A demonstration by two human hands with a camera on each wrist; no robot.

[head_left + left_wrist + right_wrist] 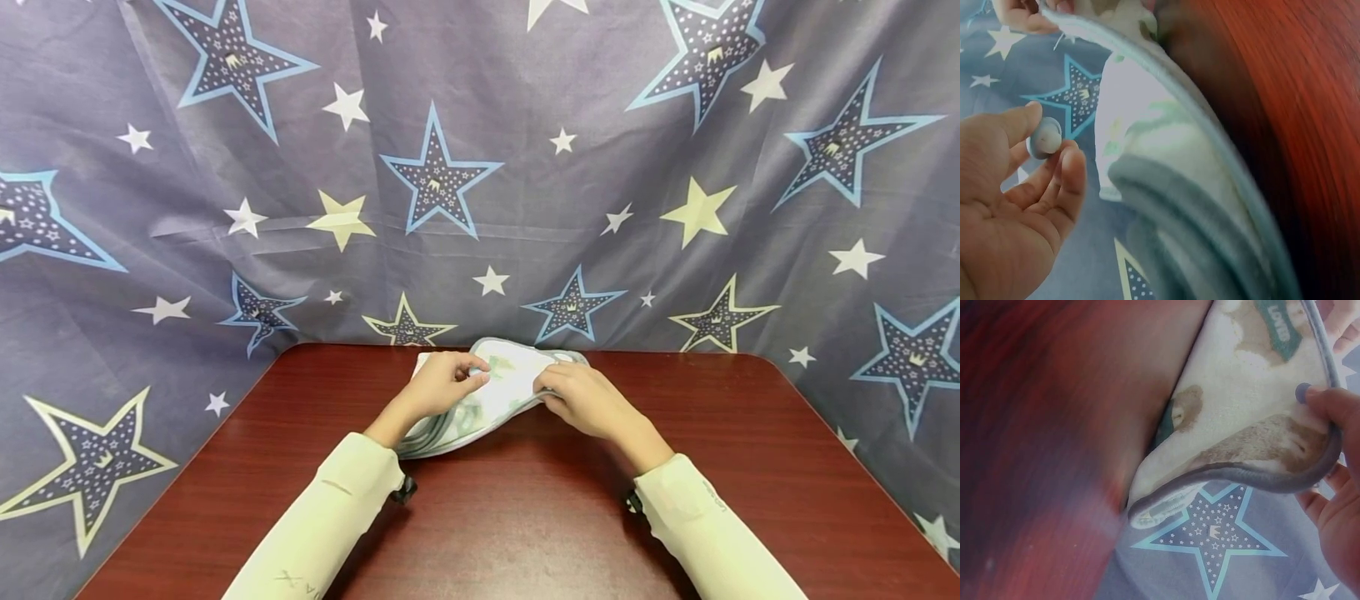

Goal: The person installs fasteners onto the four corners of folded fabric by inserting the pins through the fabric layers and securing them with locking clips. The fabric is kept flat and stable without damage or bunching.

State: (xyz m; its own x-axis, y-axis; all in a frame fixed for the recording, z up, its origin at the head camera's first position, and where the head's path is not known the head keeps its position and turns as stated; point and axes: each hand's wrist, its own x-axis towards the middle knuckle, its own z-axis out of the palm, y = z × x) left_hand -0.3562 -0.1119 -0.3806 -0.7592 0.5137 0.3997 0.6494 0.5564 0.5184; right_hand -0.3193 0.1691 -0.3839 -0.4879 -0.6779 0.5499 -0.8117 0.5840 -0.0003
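A white printed cloth [506, 383] with grey bound edges is held up over the far part of the table, its folds stacked at the left. Bear pictures and a green patch reading "LOVED" [1277, 330] show on the side facing the right wrist view. My left hand [442, 383] pinches a small round blue-grey button [1045, 138] with a white middle between thumb and fingertips, in front of the cloth. My right hand [581, 398] grips the cloth's right edge, thumb on one face and fingers behind. A dark blue round spot [1303, 393] shows at that thumb's tip.
The red-brown wooden table [510, 533] has rounded far corners. A grey-blue curtain [517, 217] printed with stars hangs right behind its far edge and along both sides. Dark bands [405, 490] sit at the wrists, by the pale sleeves [322, 517].
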